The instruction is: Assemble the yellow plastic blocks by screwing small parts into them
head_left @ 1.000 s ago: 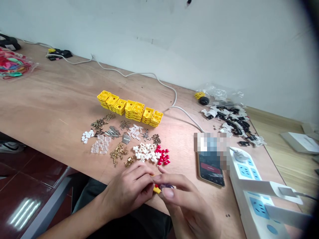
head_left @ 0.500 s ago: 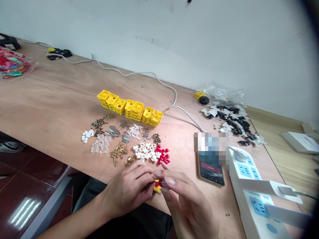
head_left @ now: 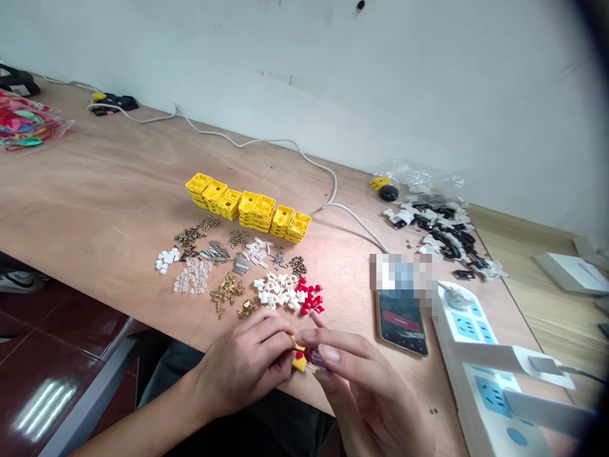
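A small screwdriver [head_left: 314, 357] with a dark reddish see-through handle is pinched between the thumb and fingers of my right hand [head_left: 366, 374]. Its thin shaft points left, toward a yellow plastic housing [head_left: 299, 364] with a red button [head_left: 299, 355] on it. My left hand [head_left: 252, 355] is closed around the left side of that housing, and its fingers hide most of it and the screwdriver's tip. Just beyond my hands lie red caps [head_left: 311, 297], white plastic fittings [head_left: 278, 290] and brass pieces [head_left: 227, 292].
Stacks of yellow housings [head_left: 257, 212] stand behind piles of screws and metal strips [head_left: 215, 252]. Clear plastic pieces [head_left: 193, 276] lie to the left. At right are a phone [head_left: 402, 324], a white power strip [head_left: 476, 343] and black-and-white parts [head_left: 442, 231]. A cable [head_left: 285, 139] runs behind.
My right hand has shifted slightly right and down with the screwdriver, so more of its shaft and handle shows. My left hand has barely moved.
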{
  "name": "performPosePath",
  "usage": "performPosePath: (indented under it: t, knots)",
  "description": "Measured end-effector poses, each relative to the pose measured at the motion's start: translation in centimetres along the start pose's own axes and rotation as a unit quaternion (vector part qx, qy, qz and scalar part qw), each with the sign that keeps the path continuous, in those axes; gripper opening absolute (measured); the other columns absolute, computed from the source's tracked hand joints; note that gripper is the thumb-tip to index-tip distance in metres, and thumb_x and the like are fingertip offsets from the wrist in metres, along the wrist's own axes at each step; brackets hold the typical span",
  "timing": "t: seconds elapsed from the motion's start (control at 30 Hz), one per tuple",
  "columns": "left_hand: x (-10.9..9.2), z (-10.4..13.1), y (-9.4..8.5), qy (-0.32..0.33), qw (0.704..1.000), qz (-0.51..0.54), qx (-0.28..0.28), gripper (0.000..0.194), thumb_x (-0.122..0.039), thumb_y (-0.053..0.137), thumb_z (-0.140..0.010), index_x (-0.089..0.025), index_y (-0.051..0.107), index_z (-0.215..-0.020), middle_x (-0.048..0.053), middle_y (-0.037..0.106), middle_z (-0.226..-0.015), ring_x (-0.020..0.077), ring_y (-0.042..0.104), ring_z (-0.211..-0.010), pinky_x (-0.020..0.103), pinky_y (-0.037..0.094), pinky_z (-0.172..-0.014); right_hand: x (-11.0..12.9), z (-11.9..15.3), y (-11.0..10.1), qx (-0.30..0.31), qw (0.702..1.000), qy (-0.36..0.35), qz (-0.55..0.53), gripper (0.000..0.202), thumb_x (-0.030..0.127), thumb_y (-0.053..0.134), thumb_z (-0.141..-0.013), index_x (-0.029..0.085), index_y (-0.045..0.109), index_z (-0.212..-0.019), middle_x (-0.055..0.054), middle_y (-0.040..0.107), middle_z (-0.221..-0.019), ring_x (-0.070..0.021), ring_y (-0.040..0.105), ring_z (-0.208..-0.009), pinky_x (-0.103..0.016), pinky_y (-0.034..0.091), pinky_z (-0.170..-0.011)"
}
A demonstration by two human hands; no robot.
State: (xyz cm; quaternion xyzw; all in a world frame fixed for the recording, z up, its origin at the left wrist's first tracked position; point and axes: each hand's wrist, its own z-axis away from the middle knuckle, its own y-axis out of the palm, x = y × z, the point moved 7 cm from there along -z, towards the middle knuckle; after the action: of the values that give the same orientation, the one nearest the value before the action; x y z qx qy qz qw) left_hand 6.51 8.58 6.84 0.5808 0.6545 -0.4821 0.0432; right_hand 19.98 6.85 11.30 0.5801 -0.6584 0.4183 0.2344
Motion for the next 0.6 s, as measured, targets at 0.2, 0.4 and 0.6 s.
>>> performPosePath:
  t: [0.2,0.4,0.6]
  knots:
    - [-0.01,0.03,0.08,0.012,1.000,0.008,0.003,0.011,-0.025,0.060,-0.103,-0.015,0.065,-0.101,0.007,0.073,-0.097,0.0204,0.063,-0.096,0.036,0.059,-0.089,-0.19,0.23,-0.40,-0.026,1.000,0.009,-0.003,0.056,-0.007,0.057,-0.088,0.028,0.064,-0.131,-0.002,0.078,-0.119,-0.0211,0.076,-0.111,-0.048,0.058,-0.109]
    - [0.35,0.31,0.27,0.004,0.999,0.027,0.017,0.020,-0.032,0.058,-0.104,-0.014,0.067,-0.108,0.007,0.073,-0.103,0.0203,0.064,-0.096,0.034,0.059,-0.086,0.46,-0.10,-0.89,-0.040,0.999,-0.019,0.005,0.051,-0.004,0.068,-0.086,0.030,0.069,-0.124,0.000,0.078,-0.100,-0.0167,0.079,-0.087,-0.044,0.066,-0.097]
    - [0.16,0.23,0.14,0.004,0.999,0.028,0.024,0.035,-0.039,0.045,-0.109,-0.013,0.068,-0.109,0.009,0.073,-0.102,0.0214,0.064,-0.099,0.038,0.060,-0.089,0.49,-0.53,-0.37,-0.066,0.998,-0.021,-0.012,0.060,-0.006,0.072,-0.081,0.038,0.069,-0.122,0.004,0.066,-0.088,-0.0124,0.073,-0.076,-0.043,0.069,-0.090]
